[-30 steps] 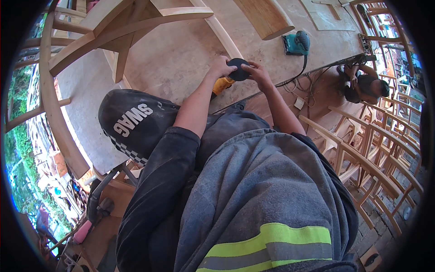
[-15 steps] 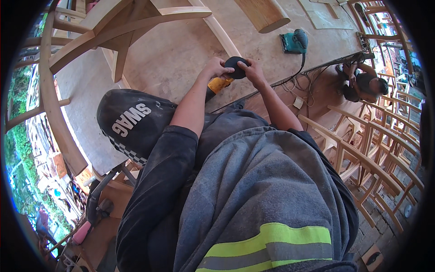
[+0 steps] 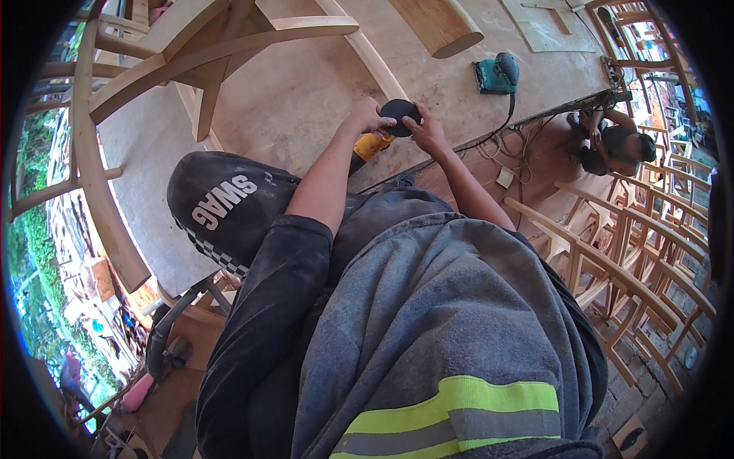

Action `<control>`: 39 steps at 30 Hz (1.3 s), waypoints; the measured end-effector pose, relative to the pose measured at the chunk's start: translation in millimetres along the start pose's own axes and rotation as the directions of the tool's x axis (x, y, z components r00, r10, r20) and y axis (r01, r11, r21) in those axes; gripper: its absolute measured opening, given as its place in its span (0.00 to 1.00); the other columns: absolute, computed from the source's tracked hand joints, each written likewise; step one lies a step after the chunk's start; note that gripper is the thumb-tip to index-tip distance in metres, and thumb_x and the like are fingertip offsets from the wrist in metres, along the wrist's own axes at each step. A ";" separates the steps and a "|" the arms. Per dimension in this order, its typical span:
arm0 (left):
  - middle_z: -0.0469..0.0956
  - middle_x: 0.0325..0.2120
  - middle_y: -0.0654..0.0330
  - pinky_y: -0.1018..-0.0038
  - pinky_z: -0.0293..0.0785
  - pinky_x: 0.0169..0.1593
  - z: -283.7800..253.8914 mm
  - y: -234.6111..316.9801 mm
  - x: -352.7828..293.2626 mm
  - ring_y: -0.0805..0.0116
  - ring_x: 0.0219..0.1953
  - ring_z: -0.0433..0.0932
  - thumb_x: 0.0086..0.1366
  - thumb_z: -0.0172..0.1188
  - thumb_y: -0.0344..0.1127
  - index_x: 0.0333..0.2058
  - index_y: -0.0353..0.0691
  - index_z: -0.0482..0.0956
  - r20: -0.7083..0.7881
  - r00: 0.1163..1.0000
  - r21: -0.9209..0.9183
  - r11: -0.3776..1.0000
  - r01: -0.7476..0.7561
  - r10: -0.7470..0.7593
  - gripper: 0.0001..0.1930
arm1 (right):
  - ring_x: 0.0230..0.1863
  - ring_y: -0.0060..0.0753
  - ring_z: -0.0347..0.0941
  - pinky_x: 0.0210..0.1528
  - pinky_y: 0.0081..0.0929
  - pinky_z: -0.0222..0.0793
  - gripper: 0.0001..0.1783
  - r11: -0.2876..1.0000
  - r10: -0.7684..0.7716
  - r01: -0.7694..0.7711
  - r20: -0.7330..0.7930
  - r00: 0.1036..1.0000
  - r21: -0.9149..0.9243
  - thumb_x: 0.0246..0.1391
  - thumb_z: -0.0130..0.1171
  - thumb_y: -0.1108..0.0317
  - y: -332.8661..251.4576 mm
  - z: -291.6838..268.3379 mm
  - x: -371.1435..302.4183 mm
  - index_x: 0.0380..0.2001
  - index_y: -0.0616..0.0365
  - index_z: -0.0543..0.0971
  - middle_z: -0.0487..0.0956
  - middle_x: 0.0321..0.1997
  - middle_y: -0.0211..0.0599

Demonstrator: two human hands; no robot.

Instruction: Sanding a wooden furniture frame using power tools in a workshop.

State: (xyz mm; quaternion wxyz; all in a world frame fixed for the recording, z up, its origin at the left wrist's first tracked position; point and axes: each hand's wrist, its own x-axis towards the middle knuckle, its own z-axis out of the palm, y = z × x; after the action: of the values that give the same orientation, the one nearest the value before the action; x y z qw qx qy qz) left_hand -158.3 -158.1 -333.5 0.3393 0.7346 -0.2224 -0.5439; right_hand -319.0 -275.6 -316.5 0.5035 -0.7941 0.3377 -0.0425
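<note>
Between my two hands is a round black sanding disc [image 3: 401, 116], its flat face turned up toward me. My left hand [image 3: 365, 117] pinches its left edge with thumb and fingers, while my right hand [image 3: 430, 133] grips the right edge, thumb on the face. Just under the disc and close to my left wrist shows part of a yellow and black power tool [image 3: 371, 146]. Whether the disc is joined to that tool cannot be made out. Both hands are over the near edge of a worktable [image 3: 306, 99].
A wooden chair frame [image 3: 222, 57] stands on the table at left. A teal sander [image 3: 497, 74] with a cord lies at right, near a wooden board [image 3: 436, 27]. Beyond the table edge a person [image 3: 615, 145] crouches. Several chair frames [image 3: 619, 252] stack at right; a black cap [image 3: 225, 203] is near my left arm.
The disc has tilted and shows more of its round face. My right hand has shifted slightly down along its edge, and my left hand still pinches it.
</note>
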 end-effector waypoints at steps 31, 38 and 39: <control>0.82 0.22 0.53 0.76 0.80 0.27 -1.7 12.1 -5.7 0.68 0.23 0.83 0.55 0.70 0.37 0.27 0.24 0.81 -0.006 1.000 0.065 0.998 0.007 -0.007 0.16 | 0.60 0.52 0.67 0.62 0.38 0.61 0.31 0.998 0.031 -0.031 -0.005 1.000 -0.055 0.55 0.58 0.62 6.6 4.5 1.9 0.60 0.61 0.66 0.71 0.58 0.57; 0.82 0.20 0.53 0.76 0.78 0.25 -0.6 12.8 -4.1 0.68 0.20 0.82 0.55 0.70 0.41 0.23 0.26 0.81 -0.036 0.999 0.210 0.978 -0.010 0.018 0.18 | 0.63 0.54 0.63 0.63 0.40 0.61 0.34 0.990 0.009 -0.016 -0.053 0.999 -0.140 0.55 0.58 0.61 0.5 4.3 -2.2 0.63 0.59 0.61 0.65 0.63 0.56; 0.82 0.19 0.53 0.76 0.78 0.25 -0.2 12.4 -3.6 0.69 0.20 0.82 0.55 0.70 0.41 0.22 0.27 0.80 -0.035 0.999 0.218 0.976 -0.004 0.012 0.18 | 0.63 0.54 0.63 0.63 0.40 0.61 0.34 0.990 -0.028 0.019 -0.063 0.998 -0.139 0.55 0.58 0.61 -2.7 1.8 -3.4 0.63 0.59 0.61 0.65 0.63 0.56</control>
State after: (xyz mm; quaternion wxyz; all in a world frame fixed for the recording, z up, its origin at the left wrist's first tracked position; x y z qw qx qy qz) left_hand -158.7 -163.9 -321.9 0.2630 0.7761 -0.2776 -0.5014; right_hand -319.5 -271.5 -314.3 0.4355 -0.8293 0.3465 -0.0509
